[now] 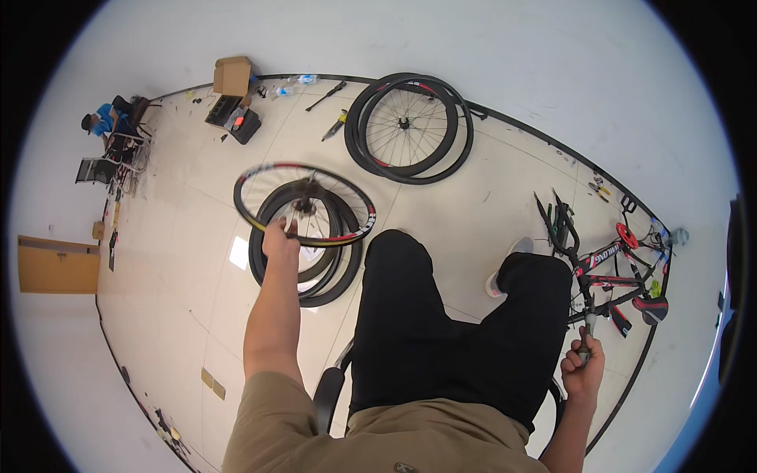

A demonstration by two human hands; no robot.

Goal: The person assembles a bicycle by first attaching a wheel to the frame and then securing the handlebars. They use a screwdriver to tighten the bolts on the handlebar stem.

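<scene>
A spoked bicycle wheel [305,205] with a black, red and white rim is held above the tiled floor [197,315], its near rim clasped in the closed grip of the left hand [280,236], over stacked tyres [315,268]. A slim tool handle [587,331] is gripped by the right hand [582,366] beside a dismantled bicycle frame [615,272].
</scene>
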